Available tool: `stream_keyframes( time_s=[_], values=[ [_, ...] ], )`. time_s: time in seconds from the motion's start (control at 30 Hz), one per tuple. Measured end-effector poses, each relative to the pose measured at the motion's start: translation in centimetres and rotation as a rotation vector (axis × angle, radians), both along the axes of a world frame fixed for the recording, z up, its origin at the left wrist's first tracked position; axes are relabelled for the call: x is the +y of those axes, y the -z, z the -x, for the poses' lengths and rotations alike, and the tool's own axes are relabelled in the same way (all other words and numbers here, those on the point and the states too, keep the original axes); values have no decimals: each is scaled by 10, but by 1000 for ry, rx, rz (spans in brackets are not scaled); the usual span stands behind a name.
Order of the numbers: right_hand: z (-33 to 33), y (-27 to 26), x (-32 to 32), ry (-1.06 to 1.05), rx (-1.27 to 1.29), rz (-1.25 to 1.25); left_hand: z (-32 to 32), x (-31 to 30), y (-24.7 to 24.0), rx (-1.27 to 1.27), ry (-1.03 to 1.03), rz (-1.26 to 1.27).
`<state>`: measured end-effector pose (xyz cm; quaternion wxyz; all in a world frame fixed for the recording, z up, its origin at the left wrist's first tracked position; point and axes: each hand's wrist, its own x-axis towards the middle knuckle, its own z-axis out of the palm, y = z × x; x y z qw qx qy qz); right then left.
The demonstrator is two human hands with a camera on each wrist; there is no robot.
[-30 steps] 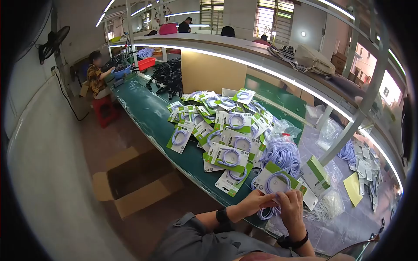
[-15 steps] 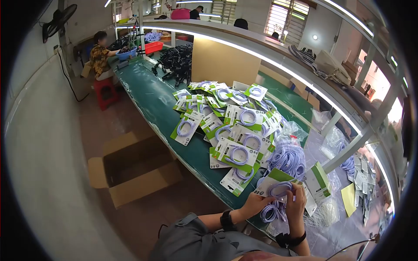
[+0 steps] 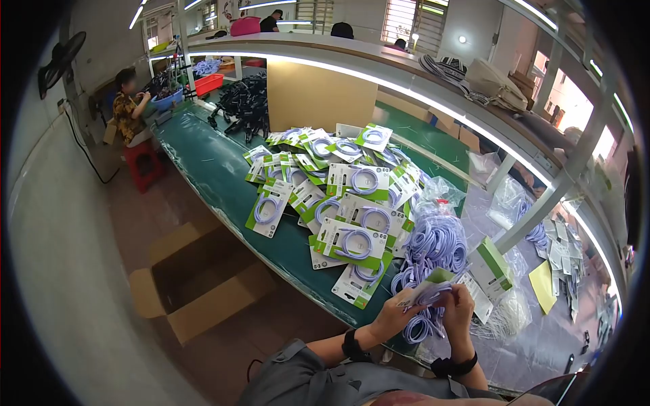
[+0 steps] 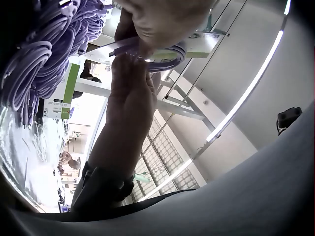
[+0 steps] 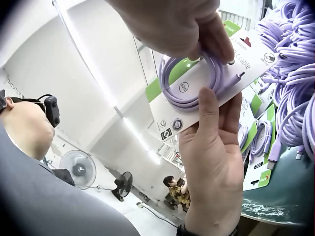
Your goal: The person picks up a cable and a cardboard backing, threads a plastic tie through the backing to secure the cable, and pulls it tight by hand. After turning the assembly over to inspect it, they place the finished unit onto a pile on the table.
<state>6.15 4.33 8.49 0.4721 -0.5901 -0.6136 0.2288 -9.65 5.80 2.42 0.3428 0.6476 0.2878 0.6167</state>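
Observation:
A white and green card (image 5: 251, 54) carries a coiled purple cable (image 5: 184, 104), a connector end lying across its front. In the head view the card is tilted, seen nearly edge-on. My left hand (image 3: 391, 318) grips it, the thumb flat on the printed face near the coil and the fingers behind. At the other side my right hand (image 3: 459, 312) pinches the coil against the card with its fingertips. Just beyond both hands lies a heap of loose purple cables (image 3: 437, 242). More carded cables (image 3: 352, 241) are piled to the left.
A green-topped bench (image 3: 203, 166) runs away to the left. An open cardboard box (image 3: 203, 277) sits on the floor. Right of the cable heap are a green-and-white box (image 3: 494, 264), clear bags and a yellow sheet (image 3: 542, 287). A shelf (image 3: 379, 68) with a light strip crosses above.
The card has tipped from facing up toward the head camera to nearly edge-on. My right fingers have shifted on the coil. Both hands have stayed on the card; the head view has swung about.

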Motion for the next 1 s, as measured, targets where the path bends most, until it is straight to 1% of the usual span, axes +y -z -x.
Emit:
stream_keyframes(
  time_s=[0.03, 0.1, 0.13, 0.2, 0.23, 0.3, 0.33, 0.4, 0.43, 0.5, 0.53, 0.6, 0.63, 0.7, 0.73, 0.8, 0.83, 0.9, 0.93, 1.0],
  values=[
    [0, 3, 0, 2, 1, 1, -2, 2, 3, 1, 2, 1],
    [-1, 11, -2, 87, -102, -133, -6, 6, 12, 24, 88, -8],
    [-3, 13, -4, 93, -100, -135, -7, 5, 11, 26, 94, -11],
    [-9, 15, -6, 83, -147, -153, -10, 0, 5, 22, 110, 127],
    [-10, 16, -6, 95, -143, -155, -12, -1, 6, 28, 121, 124],
    [-11, 20, -7, 89, -78, -159, -17, -3, 8, -116, 207, 330],
    [-11, 18, -10, 93, -78, -159, -18, -4, 9, -115, 210, 330],
    [-10, 11, -13, 93, -182, -129, -21, -1, 13, -1, 174, 323],
    [-14, 17, -13, 94, -182, -129, -22, 0, 17, -1, 174, 322],
    [-26, 35, -12, 121, -175, -18, -27, 0, 26, -125, 217, 358],
    [-19, 31, -12, 120, -174, -15, -25, -1, 26, -125, 215, 362],
    [2, 18, -13, 80, 301, -106, -20, -2, 24, -147, 339, 562],
    [2, 12, -14, 75, 302, -103, -20, -5, 26, -149, 334, 564],
    [2, 5, -13, 110, 229, 36, -22, -8, 31, -113, 301, 595],
    [-3, 7, -13, 107, 230, 35, -21, -9, 29, -112, 297, 594],
    [-17, 17, -13, 52, -230, 26, -21, -15, 21, -106, 285, 609],
    [-16, 20, -13, 51, -231, 26, -24, -13, 26, -107, 284, 609],
    [-14, 24, -14, 63, -210, -112, -31, -9, 41, -94, 202, 424],
    [-14, 24, -15, 64, -209, -110, -32, -12, 40, -93, 204, 426],
    [-15, 19, -15, 70, -249, -76, -34, -17, 35, -262, 266, 493]
  ],
)
